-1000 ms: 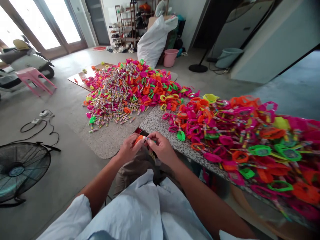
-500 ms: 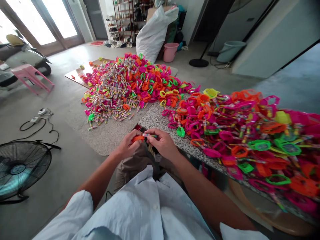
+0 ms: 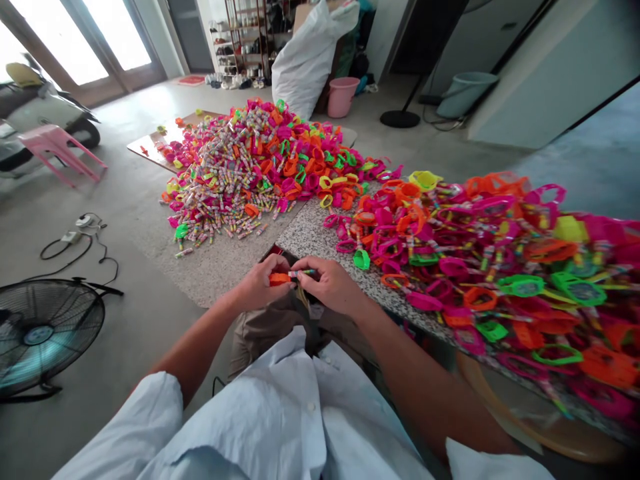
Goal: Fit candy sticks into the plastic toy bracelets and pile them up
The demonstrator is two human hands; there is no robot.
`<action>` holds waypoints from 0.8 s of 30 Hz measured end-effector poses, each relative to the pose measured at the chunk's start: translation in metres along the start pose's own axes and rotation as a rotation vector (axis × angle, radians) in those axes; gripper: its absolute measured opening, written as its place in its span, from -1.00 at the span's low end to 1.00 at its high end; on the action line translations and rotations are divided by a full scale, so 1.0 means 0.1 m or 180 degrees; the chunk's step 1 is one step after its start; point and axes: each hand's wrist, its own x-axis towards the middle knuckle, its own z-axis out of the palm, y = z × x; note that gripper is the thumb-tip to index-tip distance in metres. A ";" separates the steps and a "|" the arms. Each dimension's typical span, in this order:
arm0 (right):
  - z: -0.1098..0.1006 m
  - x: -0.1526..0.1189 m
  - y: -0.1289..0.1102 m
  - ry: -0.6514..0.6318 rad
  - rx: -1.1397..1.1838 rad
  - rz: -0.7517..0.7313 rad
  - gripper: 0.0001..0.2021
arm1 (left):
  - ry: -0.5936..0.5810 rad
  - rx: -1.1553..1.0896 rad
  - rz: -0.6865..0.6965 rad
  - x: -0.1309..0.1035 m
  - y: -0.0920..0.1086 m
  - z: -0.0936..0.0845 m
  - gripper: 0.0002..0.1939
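Between the fingers of my left hand (image 3: 259, 283) is a small orange plastic piece (image 3: 280, 279). My right hand (image 3: 329, 283) pinches a thin candy-like tube (image 3: 301, 273) with a multicoloured wrapper, its end against the orange piece. Both hands are close together above my lap, by the near corner of the speckled stone surface (image 3: 305, 233). Beyond them lies a large heap of wrapped tubes (image 3: 235, 167) mixed with pink, orange, green and yellow plastic pieces. A second heap, of bright plastic watch-like bands (image 3: 480, 300) with tubes, spreads along the surface to the right.
A black fan (image 3: 40, 333) stands at the left, near a cable and power strip (image 3: 71, 237). Farther back are a pink stool (image 3: 55, 143), a scooter (image 3: 50, 110), a white sack (image 3: 303, 63), a pink bucket (image 3: 342, 97) and a grey bucket (image 3: 465, 93).
The orange piece shows more clearly between my left fingers, and both hands have shifted very slightly. The whole view has moved a little.
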 end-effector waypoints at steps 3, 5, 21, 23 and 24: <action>-0.05 0.00 -0.01 -0.0123 0.0004 -0.0094 -0.75 | -0.0173 0.0101 0.0006 0.02 0.02 -0.02 -0.74; -0.08 0.00 -0.01 -0.0172 0.0007 -0.0172 -0.76 | -0.0282 0.0109 0.0036 0.03 0.04 -0.03 -0.76; -0.09 -0.09 0.06 -0.0506 0.0846 0.0103 -0.78 | -0.0702 -0.0545 -0.0008 0.08 0.07 -0.05 -0.50; -0.06 -0.11 0.09 -0.0440 0.0786 0.0106 -0.79 | -0.0708 -0.0626 -0.0019 0.08 0.07 -0.04 -0.49; -0.05 -0.13 0.10 -0.0400 0.0754 0.0103 -0.79 | -0.0711 -0.0653 0.0004 0.08 0.07 -0.03 -0.49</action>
